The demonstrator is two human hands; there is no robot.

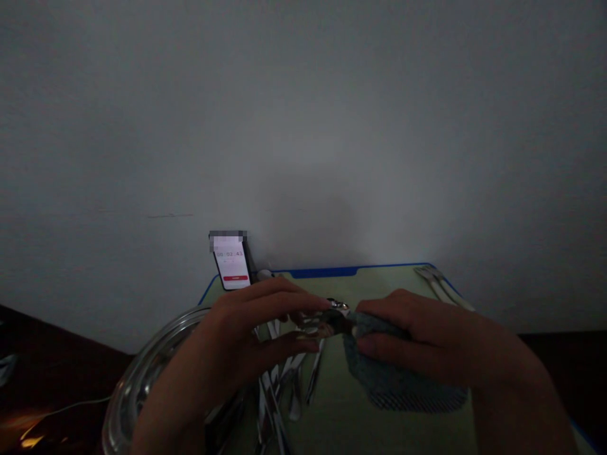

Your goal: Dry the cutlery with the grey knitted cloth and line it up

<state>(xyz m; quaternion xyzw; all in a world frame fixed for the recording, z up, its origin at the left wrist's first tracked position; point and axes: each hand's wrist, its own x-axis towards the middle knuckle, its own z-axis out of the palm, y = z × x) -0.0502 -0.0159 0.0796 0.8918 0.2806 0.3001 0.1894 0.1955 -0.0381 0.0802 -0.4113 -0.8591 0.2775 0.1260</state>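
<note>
My left hand (265, 322) is closed, its thumb and fingers pinching a shiny metal piece of cutlery (336, 322) held above the board. Its exact kind is hard to tell in the dim light and behind the fingers. My right hand (417, 328) grips a grey-green knitted cloth (403, 379), which is bunched against the right end of the cutlery and hangs down below the hand. Beneath my left hand lies a loose pile of metal cutlery (272, 404), with handles pointing different ways.
Under everything is a pale green board (417, 436) with a blue rim. Two forks (436, 284) lie at its far right corner. A phone (231, 262) showing a running timer leans against the wall (303, 126). At left stands a clear round bowl (126, 398), partly behind my left arm.
</note>
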